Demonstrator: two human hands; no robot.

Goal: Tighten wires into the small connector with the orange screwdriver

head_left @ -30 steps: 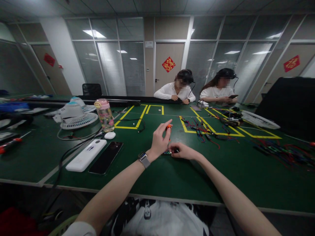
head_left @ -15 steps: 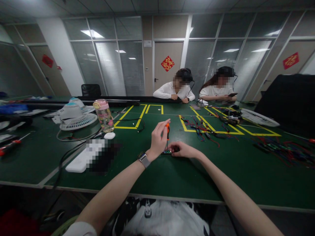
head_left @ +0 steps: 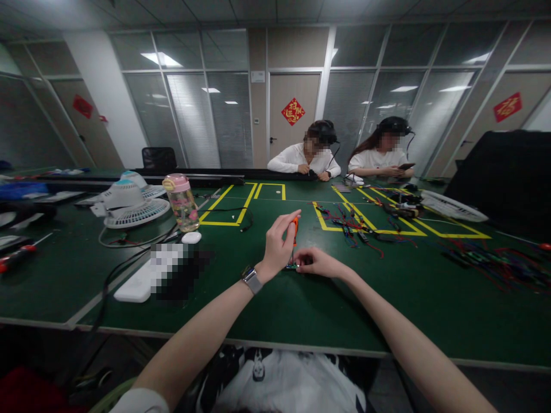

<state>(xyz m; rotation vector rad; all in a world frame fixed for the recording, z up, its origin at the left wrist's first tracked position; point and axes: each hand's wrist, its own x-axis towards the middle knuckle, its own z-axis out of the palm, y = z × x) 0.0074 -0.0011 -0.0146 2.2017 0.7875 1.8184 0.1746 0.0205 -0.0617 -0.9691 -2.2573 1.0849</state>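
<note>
An orange-handled screwdriver (head_left: 295,234) stands nearly upright over the middle of the table. My left hand (head_left: 276,242), with a watch on its wrist, closes on the handle, its fingers reaching over the top. The tip of the thin shaft meets a small green circuit board (head_left: 291,267) lying on the green tabletop. From the other side, my right hand (head_left: 322,263) rests on the table with curled fingers at the board's right edge, gripping it. Part of the board is hidden by my hands, and what lies under the tip is too small to make out.
To the left are a pink-lidded bottle (head_left: 182,201), a white fan (head_left: 135,206), black cables and a white box (head_left: 144,278). Wired boards (head_left: 350,221) lie inside yellow tape at right, near a tangled wire heap (head_left: 499,261). Two people (head_left: 301,158) sit opposite.
My left fingers have shifted slightly to the right around the screwdriver's handle. My right fingers have curled a little differently at the board, which stays in place.
</note>
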